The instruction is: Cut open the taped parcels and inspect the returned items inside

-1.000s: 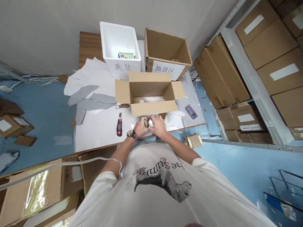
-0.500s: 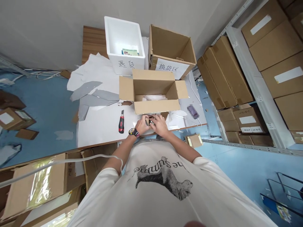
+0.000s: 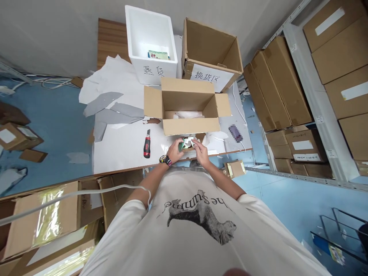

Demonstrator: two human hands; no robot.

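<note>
My left hand (image 3: 174,151), with a watch on its wrist, is closed around a small green-and-white packet (image 3: 181,146) near the table's front edge. White paper-like material (image 3: 188,142) shows at the packet's right side. The fingertips of my right hand (image 3: 201,152) pinch that white piece from the right. What the packet holds is too small to make out. Just beyond both hands stands an open cardboard box (image 3: 191,127), its flaps spread and some white material lying inside. A red-and-black utility knife (image 3: 147,144) lies left of my hands, blade showing.
Behind the box stand a white foam bin (image 3: 155,74) and a larger open carton (image 3: 211,38). Grey and white wrapping sheets (image 3: 106,103) cover the table's left. A blurred purple item (image 3: 235,133) lies at right. Shelves with cartons (image 3: 287,84) rise on the right.
My hands have moved apart slightly, the right one shifting right. The green-and-white packet and its white piece now show between them. The view has tilted a little.
</note>
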